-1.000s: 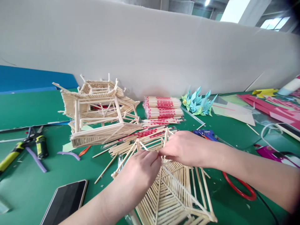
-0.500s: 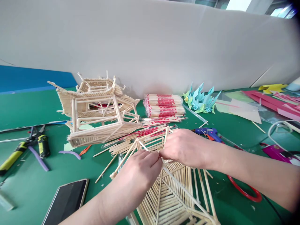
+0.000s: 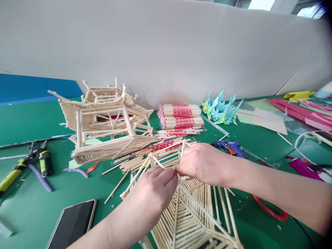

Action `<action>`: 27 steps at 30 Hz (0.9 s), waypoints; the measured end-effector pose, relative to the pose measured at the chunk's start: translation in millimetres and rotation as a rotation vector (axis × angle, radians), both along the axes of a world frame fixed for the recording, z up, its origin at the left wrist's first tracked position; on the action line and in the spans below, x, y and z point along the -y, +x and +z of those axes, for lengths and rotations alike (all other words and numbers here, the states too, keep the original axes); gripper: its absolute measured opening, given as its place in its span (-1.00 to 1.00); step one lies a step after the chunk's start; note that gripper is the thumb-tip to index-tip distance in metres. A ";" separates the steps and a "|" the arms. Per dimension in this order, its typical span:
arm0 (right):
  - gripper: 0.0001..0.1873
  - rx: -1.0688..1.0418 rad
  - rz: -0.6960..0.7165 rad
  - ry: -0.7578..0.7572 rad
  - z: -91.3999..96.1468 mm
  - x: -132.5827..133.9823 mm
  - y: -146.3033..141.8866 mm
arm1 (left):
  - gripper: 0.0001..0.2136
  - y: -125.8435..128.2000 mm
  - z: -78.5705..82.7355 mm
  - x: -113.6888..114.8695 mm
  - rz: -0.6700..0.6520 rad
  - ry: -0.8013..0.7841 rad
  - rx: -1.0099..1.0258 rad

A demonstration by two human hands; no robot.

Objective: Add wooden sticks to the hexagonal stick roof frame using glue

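A pale wooden stick frame (image 3: 190, 216), with rows of sticks filling its panels, lies in front of me. Over its far part my left hand (image 3: 155, 193) and my right hand (image 3: 204, 164) meet, fingertips pinched close together. What the fingertips grip is hidden; a thin white stick (image 3: 158, 162) runs toward them from the upper left. Both hands are closed. Several bare sticks of the frame rise around the hands. Just beyond them lie loose wooden chopsticks (image 3: 145, 159) with red and white wrappers.
A larger stick-built pavilion model (image 3: 103, 124) stands at the back left. Wrapped chopstick bundles (image 3: 181, 116) and blue folded-paper pieces (image 3: 220, 107) sit behind. A blue glue gun (image 3: 231, 147) and red-handled tool (image 3: 271, 209) lie right; a phone (image 3: 74, 223) and pliers (image 3: 33, 157) lie left.
My view has shifted slightly, so everything appears a little further left. Both hands keep nearly the same pinched pose over the stick frame.
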State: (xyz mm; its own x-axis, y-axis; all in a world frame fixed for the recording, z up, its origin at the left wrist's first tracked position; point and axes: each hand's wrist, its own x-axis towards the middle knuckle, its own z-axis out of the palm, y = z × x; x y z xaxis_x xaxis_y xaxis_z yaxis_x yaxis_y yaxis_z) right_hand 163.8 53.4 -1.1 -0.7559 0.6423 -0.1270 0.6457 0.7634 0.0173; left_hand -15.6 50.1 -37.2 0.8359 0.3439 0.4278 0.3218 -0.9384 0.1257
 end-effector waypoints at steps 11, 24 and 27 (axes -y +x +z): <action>-0.82 0.023 -0.023 0.009 2.5 1.8 -2.9 | -0.73 5.8 6.3 0.4 0.002 0.089 0.033; -0.85 -0.071 -0.101 0.032 1.2 7.8 4.0 | -0.83 -3.7 -0.6 -0.1 0.061 0.081 0.071; -0.72 -0.162 -0.173 0.057 3.4 12.9 13.0 | -0.85 -6.7 4.0 0.0 0.040 0.116 -0.033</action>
State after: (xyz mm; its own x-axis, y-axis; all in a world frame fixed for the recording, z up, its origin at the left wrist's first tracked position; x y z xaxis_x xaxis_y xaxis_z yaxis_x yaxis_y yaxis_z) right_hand 176.8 40.5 2.2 -0.6416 0.7666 0.0271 0.7646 0.6419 -0.0578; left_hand -22.3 50.1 -33.2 0.8367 0.3268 0.4394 0.3611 -0.9325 0.0059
